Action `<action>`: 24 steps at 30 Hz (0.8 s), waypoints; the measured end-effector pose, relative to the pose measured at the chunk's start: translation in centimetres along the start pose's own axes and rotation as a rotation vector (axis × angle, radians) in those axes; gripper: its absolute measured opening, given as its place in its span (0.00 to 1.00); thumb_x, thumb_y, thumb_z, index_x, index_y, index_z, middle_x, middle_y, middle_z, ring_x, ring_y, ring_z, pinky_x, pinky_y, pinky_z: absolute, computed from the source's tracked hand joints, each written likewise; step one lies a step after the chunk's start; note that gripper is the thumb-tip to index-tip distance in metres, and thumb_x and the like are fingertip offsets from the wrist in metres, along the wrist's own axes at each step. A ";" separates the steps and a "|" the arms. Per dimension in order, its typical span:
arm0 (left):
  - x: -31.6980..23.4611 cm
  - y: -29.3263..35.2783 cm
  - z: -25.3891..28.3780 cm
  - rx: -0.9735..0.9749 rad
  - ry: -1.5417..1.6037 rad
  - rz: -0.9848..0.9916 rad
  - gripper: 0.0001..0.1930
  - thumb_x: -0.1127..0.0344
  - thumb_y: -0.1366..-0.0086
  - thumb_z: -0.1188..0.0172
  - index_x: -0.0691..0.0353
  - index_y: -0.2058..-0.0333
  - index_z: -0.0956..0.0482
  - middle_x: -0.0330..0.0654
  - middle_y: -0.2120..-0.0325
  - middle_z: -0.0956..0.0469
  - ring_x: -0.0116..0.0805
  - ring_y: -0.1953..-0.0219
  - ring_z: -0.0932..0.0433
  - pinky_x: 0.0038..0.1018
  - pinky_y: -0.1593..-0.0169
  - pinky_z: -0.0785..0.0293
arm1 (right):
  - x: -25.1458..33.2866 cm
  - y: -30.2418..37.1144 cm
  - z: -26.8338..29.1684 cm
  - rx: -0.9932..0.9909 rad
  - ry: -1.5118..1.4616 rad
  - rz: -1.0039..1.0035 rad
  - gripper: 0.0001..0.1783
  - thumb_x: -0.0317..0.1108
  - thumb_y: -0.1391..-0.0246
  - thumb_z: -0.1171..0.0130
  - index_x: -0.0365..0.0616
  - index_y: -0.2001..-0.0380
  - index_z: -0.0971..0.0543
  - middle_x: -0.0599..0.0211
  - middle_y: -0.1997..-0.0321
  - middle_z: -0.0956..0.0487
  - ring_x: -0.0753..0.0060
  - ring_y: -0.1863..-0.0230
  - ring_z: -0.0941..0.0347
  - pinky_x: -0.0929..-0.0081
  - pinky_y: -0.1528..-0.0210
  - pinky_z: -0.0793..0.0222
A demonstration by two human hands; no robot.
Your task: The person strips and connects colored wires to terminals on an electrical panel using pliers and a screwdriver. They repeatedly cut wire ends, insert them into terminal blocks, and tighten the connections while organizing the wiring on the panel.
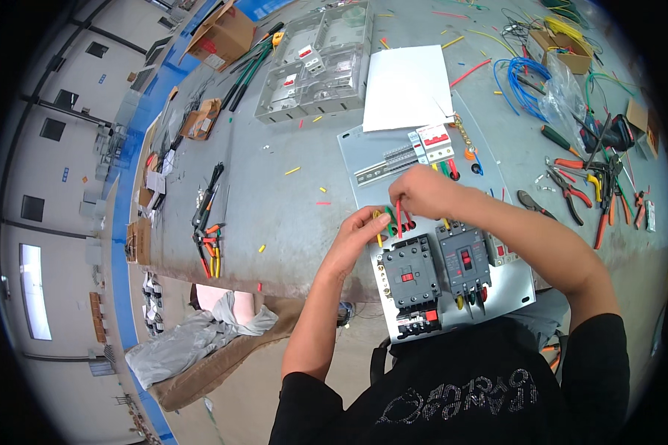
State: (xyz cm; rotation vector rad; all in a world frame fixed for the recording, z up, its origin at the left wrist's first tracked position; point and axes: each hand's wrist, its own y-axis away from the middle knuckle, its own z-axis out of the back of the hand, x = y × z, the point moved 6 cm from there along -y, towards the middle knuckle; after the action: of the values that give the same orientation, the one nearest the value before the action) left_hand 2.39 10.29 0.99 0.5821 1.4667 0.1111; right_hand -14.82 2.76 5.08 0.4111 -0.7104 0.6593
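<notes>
A metal mounting plate [523, 285] leans over the bench's front edge toward me. On it sits a dark grey contactor [410, 271] with a red part at its middle, and right of that a moulded-case breaker [464, 257] with a red switch. Just above the contactor, my left hand [358, 236] is closed, thumb and fingers pinching a yellow wire [379, 231]. Beside it my right hand [423, 191] is closed round a red wire [399, 220]. A green wire [390, 215] stands between the hands. Higher on the plate is a white breaker with red switches [436, 141].
White paper [406, 87] overlaps the plate's far end. Behind it lies a clear plastic enclosure [319, 67]. Pliers [569, 194] and other hand tools are at right, near a blue wire coil [523, 85]. More tools [209, 230] lie at left; a grey cloth [200, 337] is below.
</notes>
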 end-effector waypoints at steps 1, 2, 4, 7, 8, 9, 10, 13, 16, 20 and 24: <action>-0.5 -0.2 -0.3 0.021 -0.021 -0.004 0.29 0.46 0.26 0.35 0.65 0.39 0.20 0.40 0.50 0.15 0.27 0.50 0.20 0.29 0.42 0.25 | -0.9 -0.1 0.5 0.044 -0.116 -0.071 0.11 0.29 0.49 0.31 0.40 0.61 0.12 0.54 0.64 0.12 0.53 0.59 0.13 0.61 0.54 0.17; -1.2 -0.3 -0.7 0.039 -0.042 -0.006 0.29 0.47 0.27 0.34 0.65 0.39 0.20 0.40 0.50 0.15 0.27 0.50 0.20 0.29 0.42 0.26 | -1.4 -0.1 0.6 0.090 -0.236 -0.139 0.10 0.28 0.49 0.31 0.40 0.62 0.12 0.55 0.65 0.12 0.55 0.60 0.13 0.61 0.56 0.17; -1.8 -0.5 -0.8 0.086 -0.059 -0.004 0.28 0.49 0.28 0.33 0.64 0.39 0.20 0.39 0.51 0.15 0.27 0.51 0.20 0.29 0.43 0.26 | -1.2 -0.4 0.5 0.060 -0.204 -0.057 0.10 0.21 0.46 0.38 0.36 0.61 0.13 0.56 0.69 0.13 0.63 0.67 0.12 0.65 0.63 0.17; -2.3 -0.3 -0.8 0.133 -0.032 0.009 0.27 0.52 0.29 0.31 0.63 0.40 0.19 0.37 0.53 0.15 0.25 0.53 0.21 0.27 0.45 0.27 | -1.6 -0.3 0.1 0.150 -0.358 -0.110 0.09 0.25 0.43 0.36 0.32 0.61 0.14 0.57 0.67 0.12 0.69 0.65 0.12 0.68 0.62 0.17; -2.3 -0.1 -0.9 0.126 -0.014 0.019 0.26 0.53 0.29 0.31 0.63 0.40 0.19 0.35 0.56 0.16 0.24 0.54 0.22 0.26 0.46 0.27 | -1.7 -0.2 0.2 0.209 -0.440 -0.103 0.11 0.31 0.41 0.33 0.32 0.60 0.14 0.56 0.65 0.12 0.68 0.63 0.12 0.67 0.61 0.17; -2.3 0.0 -1.0 0.119 0.004 0.028 0.25 0.54 0.29 0.31 0.63 0.41 0.18 0.33 0.58 0.16 0.23 0.56 0.23 0.25 0.47 0.28 | -1.7 0.0 0.1 0.268 -0.522 -0.095 0.15 0.36 0.40 0.31 0.31 0.60 0.14 0.56 0.64 0.12 0.68 0.61 0.12 0.67 0.59 0.18; -2.1 -0.1 -0.8 0.112 0.011 0.024 0.24 0.53 0.29 0.31 0.62 0.41 0.18 0.32 0.58 0.16 0.22 0.56 0.23 0.25 0.47 0.28 | -1.9 0.1 0.3 0.256 -0.447 -0.096 0.22 0.44 0.42 0.30 0.31 0.59 0.14 0.54 0.62 0.12 0.64 0.59 0.12 0.65 0.58 0.18; -0.8 -0.3 -0.3 0.067 0.052 0.043 0.22 0.52 0.28 0.32 0.61 0.44 0.16 0.32 0.59 0.16 0.21 0.57 0.23 0.25 0.48 0.27 | 0.0 0.4 0.7 0.255 -0.180 -0.086 0.39 0.65 0.48 0.28 0.33 0.58 0.14 0.49 0.60 0.12 0.53 0.55 0.14 0.60 0.54 0.20; -0.1 -0.2 -0.2 0.019 0.113 0.081 0.20 0.51 0.27 0.32 0.60 0.47 0.15 0.32 0.59 0.16 0.21 0.58 0.22 0.25 0.50 0.26 | 1.8 1.0 -0.9 0.271 0.080 -0.093 0.46 0.72 0.56 0.26 0.35 0.56 0.14 0.44 0.59 0.13 0.42 0.55 0.15 0.54 0.52 0.21; -0.3 -0.4 -0.5 0.016 0.130 0.081 0.18 0.52 0.26 0.34 0.60 0.50 0.15 0.33 0.60 0.15 0.22 0.59 0.20 0.25 0.51 0.25 | 1.5 1.1 -1.3 0.234 -0.024 -0.073 0.45 0.70 0.57 0.24 0.35 0.55 0.15 0.46 0.58 0.13 0.44 0.54 0.15 0.56 0.52 0.21; -1.2 -0.5 -0.9 0.010 0.125 0.081 0.18 0.52 0.26 0.35 0.60 0.49 0.15 0.34 0.59 0.14 0.24 0.59 0.19 0.27 0.51 0.25 | 1.9 1.6 -0.2 0.262 -0.071 0.006 0.43 0.66 0.54 0.24 0.36 0.51 0.16 0.48 0.57 0.13 0.46 0.54 0.15 0.59 0.52 0.21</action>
State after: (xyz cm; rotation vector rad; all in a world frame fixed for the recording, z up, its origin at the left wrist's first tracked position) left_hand 1.27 9.60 1.89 0.6526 1.5653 0.2065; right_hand -14.77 4.82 6.53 0.6768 -0.6945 0.7494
